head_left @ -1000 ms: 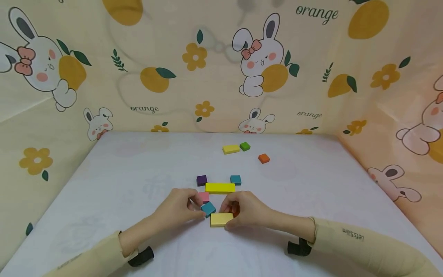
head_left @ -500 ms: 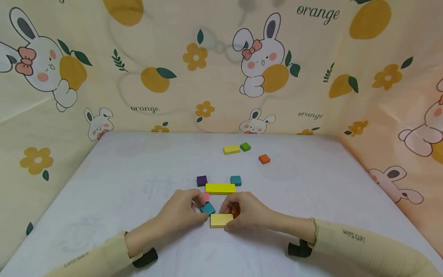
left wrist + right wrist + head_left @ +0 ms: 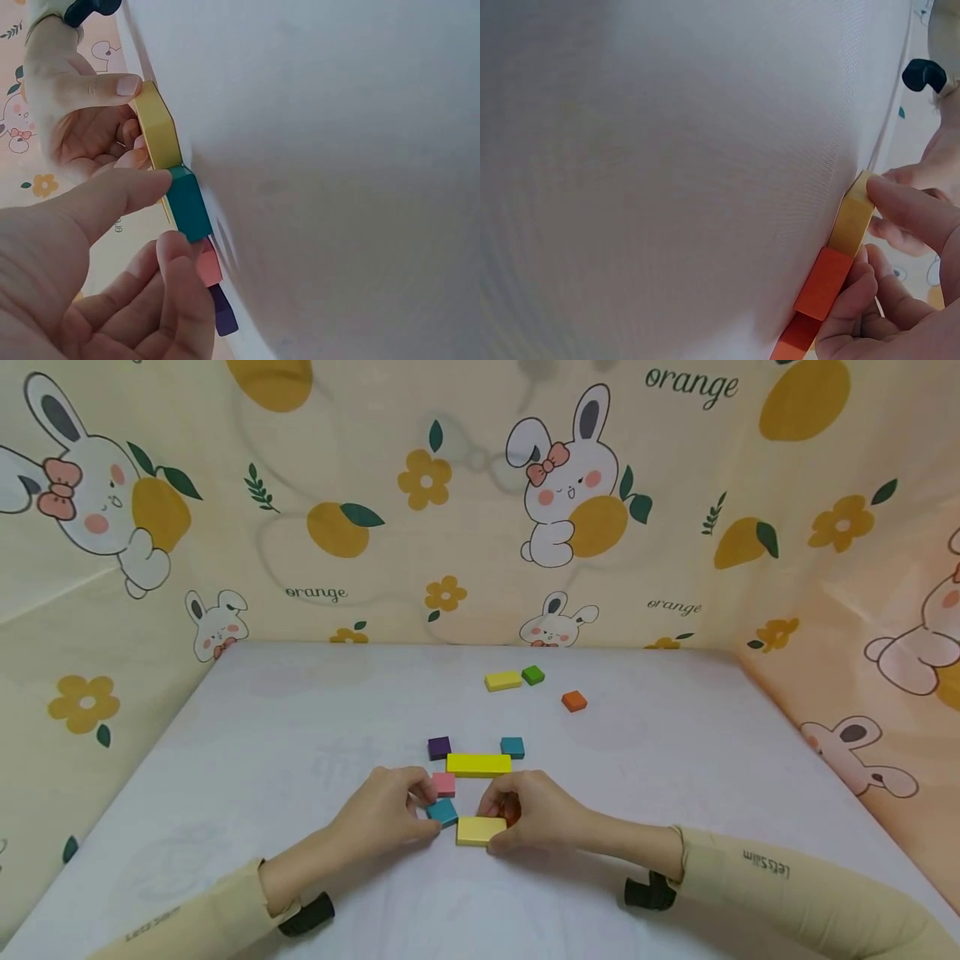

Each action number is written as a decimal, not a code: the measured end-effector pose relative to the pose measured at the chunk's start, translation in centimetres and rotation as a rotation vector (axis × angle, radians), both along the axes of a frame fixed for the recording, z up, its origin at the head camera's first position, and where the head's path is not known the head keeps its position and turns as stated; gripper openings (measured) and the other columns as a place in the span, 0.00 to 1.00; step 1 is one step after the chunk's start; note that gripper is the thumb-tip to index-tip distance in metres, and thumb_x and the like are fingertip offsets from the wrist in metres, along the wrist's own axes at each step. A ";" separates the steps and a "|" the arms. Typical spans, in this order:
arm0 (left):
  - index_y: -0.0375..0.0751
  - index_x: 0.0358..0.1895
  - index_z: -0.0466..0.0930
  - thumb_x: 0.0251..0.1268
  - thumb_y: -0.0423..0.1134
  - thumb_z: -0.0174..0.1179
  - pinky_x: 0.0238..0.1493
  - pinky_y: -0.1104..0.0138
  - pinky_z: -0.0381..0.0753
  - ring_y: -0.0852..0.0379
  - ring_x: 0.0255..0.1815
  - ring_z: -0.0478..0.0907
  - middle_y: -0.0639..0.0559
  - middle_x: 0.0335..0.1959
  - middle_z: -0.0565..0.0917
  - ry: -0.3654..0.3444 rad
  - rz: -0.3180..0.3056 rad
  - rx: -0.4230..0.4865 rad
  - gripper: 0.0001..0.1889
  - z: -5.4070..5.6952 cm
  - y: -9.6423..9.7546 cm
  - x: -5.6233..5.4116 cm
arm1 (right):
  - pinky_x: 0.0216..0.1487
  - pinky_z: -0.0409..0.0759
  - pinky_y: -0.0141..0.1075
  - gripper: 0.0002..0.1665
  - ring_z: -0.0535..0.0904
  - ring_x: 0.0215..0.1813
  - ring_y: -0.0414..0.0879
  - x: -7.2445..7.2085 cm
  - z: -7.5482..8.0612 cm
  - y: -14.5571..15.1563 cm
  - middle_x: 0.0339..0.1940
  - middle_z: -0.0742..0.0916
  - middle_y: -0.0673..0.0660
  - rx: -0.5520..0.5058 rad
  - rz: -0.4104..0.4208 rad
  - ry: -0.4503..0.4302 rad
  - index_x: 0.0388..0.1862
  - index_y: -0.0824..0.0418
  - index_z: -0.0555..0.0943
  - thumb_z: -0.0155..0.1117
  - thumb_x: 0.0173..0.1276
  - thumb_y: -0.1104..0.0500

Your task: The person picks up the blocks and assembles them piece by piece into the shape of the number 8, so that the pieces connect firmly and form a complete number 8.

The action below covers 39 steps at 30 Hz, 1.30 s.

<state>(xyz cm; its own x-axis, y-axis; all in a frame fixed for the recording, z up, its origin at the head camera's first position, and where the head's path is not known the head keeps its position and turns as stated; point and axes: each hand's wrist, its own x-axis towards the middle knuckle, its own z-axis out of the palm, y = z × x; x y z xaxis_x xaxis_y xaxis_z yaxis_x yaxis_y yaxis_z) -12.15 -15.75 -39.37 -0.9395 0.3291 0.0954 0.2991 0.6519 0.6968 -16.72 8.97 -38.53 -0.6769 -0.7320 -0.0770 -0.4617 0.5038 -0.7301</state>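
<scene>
My left hand [image 3: 386, 806] pinches a small teal block [image 3: 442, 812], thumb at one end and index finger at the other. It sits at a slant beside the left end of a light yellow block [image 3: 478, 832]. My right hand [image 3: 536, 810] has its thumb on that yellow block's right end, its other fingers curled by two orange-red blocks, the nearer one [image 3: 823, 283] meeting the yellow one. The head view mostly hides these behind the hand. Above the teal block lies a pink block [image 3: 444, 784], then a long bright yellow block [image 3: 477, 765].
Purple [image 3: 439, 748] and teal blocks [image 3: 512, 747] stand at the long block's upper corners. Farther back lie a yellow block [image 3: 503, 681], a green block [image 3: 533, 675] and an orange block [image 3: 574, 701]. A patterned cloth wall [image 3: 480, 527] rises behind the white table [image 3: 300, 710].
The teal block in my left hand has shifted slightly left, away from the light yellow block's corner. My left fingers now cover less of the pink block. My right hand stays nearly still.
</scene>
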 end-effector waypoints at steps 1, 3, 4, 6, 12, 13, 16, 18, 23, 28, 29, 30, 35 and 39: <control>0.41 0.35 0.81 0.48 0.34 0.76 0.25 0.68 0.77 0.62 0.21 0.74 0.57 0.30 0.84 -0.003 0.000 0.004 0.13 0.0 0.0 0.0 | 0.34 0.78 0.34 0.16 0.76 0.34 0.46 0.0 0.0 0.0 0.29 0.82 0.48 0.002 -0.002 -0.001 0.37 0.54 0.83 0.82 0.51 0.59; 0.42 0.35 0.81 0.49 0.34 0.75 0.25 0.68 0.77 0.62 0.21 0.74 0.57 0.30 0.84 -0.009 -0.003 0.005 0.13 0.0 0.0 0.0 | 0.34 0.78 0.34 0.16 0.76 0.34 0.46 0.0 0.0 0.0 0.29 0.82 0.48 0.002 -0.005 -0.003 0.37 0.54 0.83 0.82 0.51 0.59; 0.42 0.35 0.81 0.49 0.34 0.75 0.25 0.68 0.77 0.62 0.21 0.74 0.57 0.30 0.84 -0.013 -0.004 0.007 0.12 0.0 0.0 0.0 | 0.34 0.78 0.34 0.17 0.76 0.34 0.46 -0.1 -0.1 0.0 0.29 0.82 0.48 0.002 -0.005 -0.003 0.37 0.54 0.83 0.82 0.51 0.59; 0.42 0.35 0.81 0.49 0.35 0.75 0.25 0.68 0.78 0.62 0.21 0.74 0.58 0.30 0.83 -0.018 -0.005 0.008 0.12 -0.1 0.0 0.1 | 0.34 0.78 0.34 0.17 0.76 0.34 0.46 -0.1 -0.1 0.0 0.29 0.82 0.48 0.002 -0.004 -0.003 0.37 0.54 0.83 0.82 0.51 0.59; 0.42 0.35 0.81 0.50 0.34 0.75 0.27 0.68 0.79 0.61 0.23 0.75 0.58 0.29 0.83 -0.013 -0.006 0.016 0.12 0.0 0.0 0.2 | 0.34 0.78 0.34 0.17 0.76 0.35 0.47 0.0 -0.2 0.0 0.29 0.82 0.48 0.004 -0.004 0.000 0.37 0.54 0.83 0.82 0.51 0.59; 0.42 0.35 0.81 0.50 0.35 0.75 0.28 0.68 0.79 0.61 0.23 0.76 0.58 0.29 0.83 -0.012 -0.006 0.015 0.12 0.0 0.0 0.2 | 0.34 0.77 0.34 0.17 0.76 0.35 0.47 0.0 -0.2 0.0 0.29 0.82 0.48 0.002 -0.004 0.000 0.37 0.54 0.83 0.82 0.51 0.59; 0.42 0.36 0.81 0.50 0.36 0.75 0.30 0.68 0.79 0.62 0.26 0.77 0.58 0.29 0.83 -0.011 -0.001 0.023 0.12 0.2 -0.2 0.1 | 0.34 0.77 0.33 0.17 0.76 0.34 0.48 -0.1 -0.3 0.1 0.29 0.82 0.48 0.000 -0.001 0.002 0.37 0.55 0.83 0.82 0.51 0.59; 0.43 0.36 0.81 0.51 0.38 0.76 0.29 0.68 0.79 0.62 0.26 0.77 0.58 0.30 0.83 -0.008 0.006 0.041 0.13 0.2 -0.5 -0.1 | 0.34 0.77 0.33 0.17 0.76 0.34 0.47 -0.1 -0.3 0.1 0.29 0.82 0.48 0.001 -0.001 0.002 0.37 0.54 0.83 0.82 0.51 0.59; 0.41 0.41 0.81 0.53 0.36 0.75 0.25 0.67 0.78 0.58 0.24 0.76 0.55 0.35 0.83 0.007 0.004 0.102 0.15 -0.2 -1.4 -1.5 | 0.35 0.77 0.33 0.17 0.76 0.35 0.47 -0.1 -0.3 0.1 0.30 0.82 0.47 0.011 -0.012 -0.002 0.37 0.53 0.83 0.82 0.51 0.58; 0.42 0.46 0.80 0.55 0.36 0.74 0.27 0.68 0.78 0.58 0.24 0.75 0.55 0.36 0.83 -0.018 -0.025 0.074 0.17 -0.9 -1.9 -3.1 | 0.34 0.77 0.33 0.16 0.76 0.35 0.47 -0.1 -0.4 0.1 0.29 0.82 0.48 0.013 -0.015 -0.009 0.37 0.53 0.83 0.82 0.51 0.58; 0.42 0.46 0.80 0.55 0.36 0.74 0.27 0.68 0.78 0.58 0.23 0.75 0.55 0.36 0.83 -0.024 -0.032 0.065 0.17 -1.0 -1.9 -3.3 | 0.34 0.77 0.33 0.16 0.76 0.35 0.47 -0.1 -0.4 0.1 0.29 0.82 0.48 0.014 -0.015 -0.010 0.37 0.53 0.84 0.82 0.51 0.58; 0.43 0.46 0.80 0.55 0.36 0.74 0.28 0.68 0.78 0.58 0.24 0.75 0.55 0.37 0.83 -0.028 -0.040 0.060 0.17 -1.1 -1.9 -3.5 | 0.34 0.77 0.33 0.16 0.76 0.36 0.47 -0.1 -0.4 0.1 0.29 0.82 0.48 0.014 -0.015 -0.013 0.37 0.53 0.84 0.82 0.51 0.58; 0.45 0.44 0.81 0.56 0.37 0.74 0.31 0.67 0.80 0.58 0.25 0.75 0.55 0.41 0.84 -0.041 -0.066 0.047 0.15 -1.0 -1.7 -3.8 | 0.35 0.77 0.32 0.16 0.76 0.36 0.47 -0.2 -0.4 0.0 0.29 0.82 0.48 0.015 -0.018 -0.023 0.37 0.53 0.83 0.82 0.51 0.58; 0.44 0.43 0.80 0.56 0.35 0.73 0.30 0.68 0.79 0.57 0.25 0.75 0.53 0.41 0.84 -0.033 -0.073 0.034 0.14 -0.8 -1.8 -3.8 | 0.34 0.77 0.33 0.17 0.76 0.35 0.47 -0.2 -0.3 0.1 0.29 0.81 0.48 0.015 -0.014 -0.009 0.37 0.53 0.83 0.82 0.51 0.58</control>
<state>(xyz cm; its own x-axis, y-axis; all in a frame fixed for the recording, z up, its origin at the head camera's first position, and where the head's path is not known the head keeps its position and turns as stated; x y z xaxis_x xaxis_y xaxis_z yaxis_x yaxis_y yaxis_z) -15.92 -17.51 -40.14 -0.9160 0.3938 0.0768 0.3211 0.6048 0.7288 -16.89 9.04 -38.85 -0.6864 -0.7211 -0.0941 -0.4478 0.5210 -0.7267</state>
